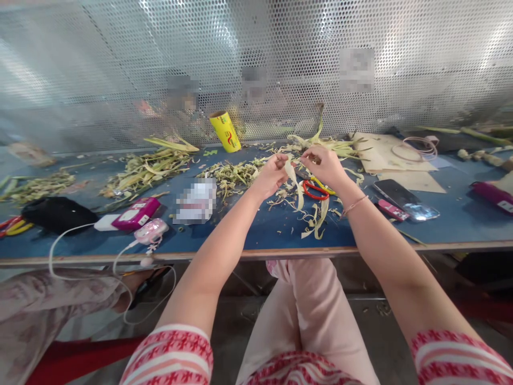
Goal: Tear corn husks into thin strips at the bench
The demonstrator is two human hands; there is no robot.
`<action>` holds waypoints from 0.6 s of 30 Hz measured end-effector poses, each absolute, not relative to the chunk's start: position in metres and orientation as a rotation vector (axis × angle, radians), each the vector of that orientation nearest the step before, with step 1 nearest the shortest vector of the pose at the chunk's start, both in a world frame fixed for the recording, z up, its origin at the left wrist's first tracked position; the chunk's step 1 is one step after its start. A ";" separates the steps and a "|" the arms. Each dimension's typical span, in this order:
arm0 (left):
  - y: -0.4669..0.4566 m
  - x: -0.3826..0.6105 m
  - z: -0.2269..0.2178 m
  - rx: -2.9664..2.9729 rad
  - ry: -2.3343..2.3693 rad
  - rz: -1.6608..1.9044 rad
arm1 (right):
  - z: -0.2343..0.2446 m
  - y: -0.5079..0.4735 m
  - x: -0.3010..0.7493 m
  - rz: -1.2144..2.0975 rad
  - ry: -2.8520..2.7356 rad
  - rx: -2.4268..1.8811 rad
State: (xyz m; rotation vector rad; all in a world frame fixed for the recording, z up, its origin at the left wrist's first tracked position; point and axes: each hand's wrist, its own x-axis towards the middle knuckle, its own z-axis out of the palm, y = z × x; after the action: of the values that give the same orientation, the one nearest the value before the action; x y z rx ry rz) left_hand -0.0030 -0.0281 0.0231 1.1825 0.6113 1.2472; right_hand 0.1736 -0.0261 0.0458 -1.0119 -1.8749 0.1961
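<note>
Over the blue table, my left hand (270, 176) is closed in a pinch on a pale, curling leaf strip (297, 190) that hangs down from the fingertips. Just to its right, my right hand (325, 164) is also pinched; whatever is between those fingertips is too small to make out. Below the hands lie scissors with red and yellow handles (315, 197), partly covered by plant scraps. Another pale strip (320, 219) rests on the table nearer to me. Behind my left hand spreads a heap of pale green trimmings (236, 174).
A yellow cardboard tube (225, 131) stands tilted near the perforated metal panel (280, 64). Leaf bundles (154, 168), a magenta box (138, 214) and a cabled pink case (151, 231) lie left. Phones (404, 199) and brown paper (385, 155) lie right. Another person's leg (52, 299) shows at left.
</note>
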 end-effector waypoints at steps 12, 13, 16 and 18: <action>-0.031 -0.006 0.026 0.933 0.453 1.197 | 0.045 -0.025 0.172 0.133 -1.913 -0.994; -0.031 -0.006 0.028 0.902 0.448 1.195 | 0.045 -0.026 0.172 0.143 -1.931 -0.979; -0.034 -0.005 0.033 0.856 0.398 1.183 | 0.047 -0.032 0.171 0.216 -2.030 -0.928; -0.035 -0.007 0.035 0.831 0.394 1.172 | 0.048 -0.036 0.170 0.292 -2.127 -0.881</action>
State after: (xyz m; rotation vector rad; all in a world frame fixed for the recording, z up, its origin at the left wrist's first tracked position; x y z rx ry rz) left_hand -0.0066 -0.0349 0.0352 0.8313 0.3937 1.1722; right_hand 0.1695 -0.0357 0.0478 -0.8814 -2.1268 0.2923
